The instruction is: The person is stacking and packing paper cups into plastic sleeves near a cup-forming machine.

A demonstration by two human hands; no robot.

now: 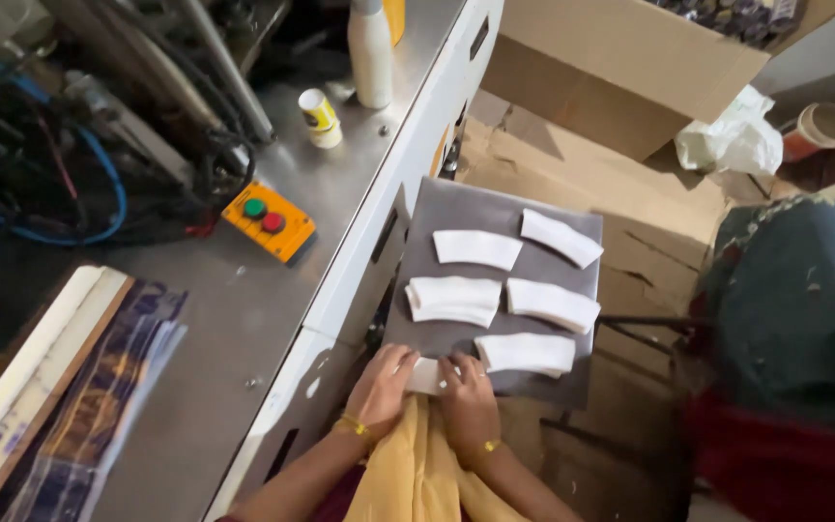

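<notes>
Here, both hands low centre of frame, at near edge of grey board (495, 208). Left hand (379, 387) and right hand (468, 401) press together on small white paper stack (426, 375), fingers curled over it; stack mostly hidden, grip probably pinching from both sides. Five more curved white paper stacks (456, 298) lie spread on board above hands. Orange button box (269, 221) on steel machine top (234, 319), left of centre. White bottle (371, 53) at top centre. Cardboard box (620, 68) upper right.

bare forearms; gold bangle on each wrist; yellow garment draped between arms.
</notes>
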